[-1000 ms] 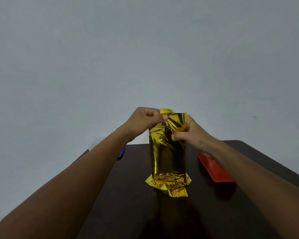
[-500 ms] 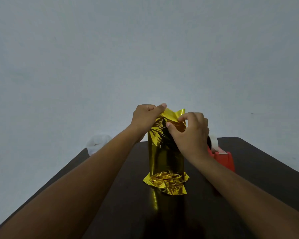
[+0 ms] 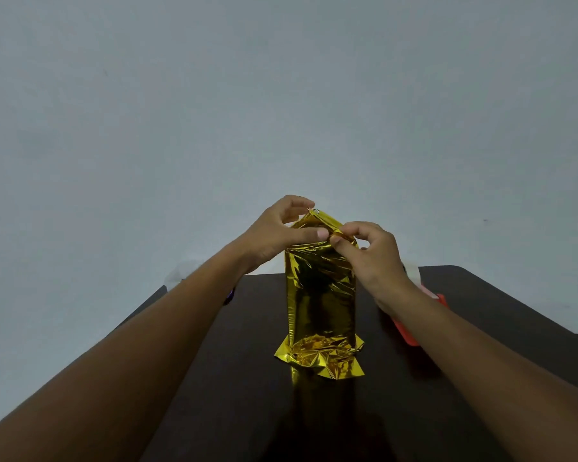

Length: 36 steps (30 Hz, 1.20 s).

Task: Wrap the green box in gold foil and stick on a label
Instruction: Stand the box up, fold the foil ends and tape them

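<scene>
A dark table (image 3: pixel 247 378) carries one tall package standing upright near its middle, sheathed all over in gold foil (image 3: pixel 321 295); the box itself is hidden beneath. The foil is smooth and mirror-like down the sides, crumpled into a flared skirt at the base, and gathered into loose folds at the top. Two bare forearms reach in from below. The left hand (image 3: pixel 274 235) pinches the top fold between thumb and fingers; the right hand (image 3: pixel 371 255) pinches the neighbouring flap, thumb and forefinger closed on it. One red object (image 3: pixel 411 335) lies behind the right forearm.
</scene>
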Each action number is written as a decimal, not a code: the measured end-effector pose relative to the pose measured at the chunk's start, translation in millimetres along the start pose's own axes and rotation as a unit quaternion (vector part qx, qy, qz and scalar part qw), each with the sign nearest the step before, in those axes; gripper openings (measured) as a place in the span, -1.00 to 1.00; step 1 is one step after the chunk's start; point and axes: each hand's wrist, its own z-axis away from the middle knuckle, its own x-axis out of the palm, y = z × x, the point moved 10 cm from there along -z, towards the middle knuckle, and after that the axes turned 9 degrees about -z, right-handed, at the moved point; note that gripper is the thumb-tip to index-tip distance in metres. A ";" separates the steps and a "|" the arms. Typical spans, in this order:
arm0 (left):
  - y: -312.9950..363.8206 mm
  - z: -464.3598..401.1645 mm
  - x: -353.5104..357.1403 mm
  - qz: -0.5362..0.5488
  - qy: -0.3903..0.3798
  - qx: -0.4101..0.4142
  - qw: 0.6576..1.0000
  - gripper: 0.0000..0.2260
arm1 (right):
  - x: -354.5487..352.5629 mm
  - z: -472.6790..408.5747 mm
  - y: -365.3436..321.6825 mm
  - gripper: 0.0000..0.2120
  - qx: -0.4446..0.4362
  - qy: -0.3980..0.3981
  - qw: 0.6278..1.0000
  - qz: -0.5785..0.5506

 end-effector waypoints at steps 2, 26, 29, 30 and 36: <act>2.1 0.2 7.3 -0.005 -0.048 0.003 0.999 -0.52 | 3.3 -0.6 2.2 -0.89 0.007 -0.018 1.000 -0.019; 10.6 4.6 12.3 0.053 -0.025 -0.019 0.998 -0.70 | 1.8 -6.9 7.1 -0.85 0.033 -0.083 0.994 -0.059; 12.1 7.2 15.1 0.052 -0.065 -0.001 0.997 -0.60 | 3.6 -2.4 4.9 -0.76 0.016 -0.067 0.997 -0.035; 11.5 7.0 15.3 0.045 -0.072 0.002 0.996 -0.63 | 2.2 -0.3 3.6 -0.71 0.014 -0.056 0.998 -0.037; 5.5 3.3 13.6 -0.002 -0.062 -0.010 0.998 -0.81 | -6.7 5.2 6.0 -0.80 -0.010 -0.002 1.000 -0.026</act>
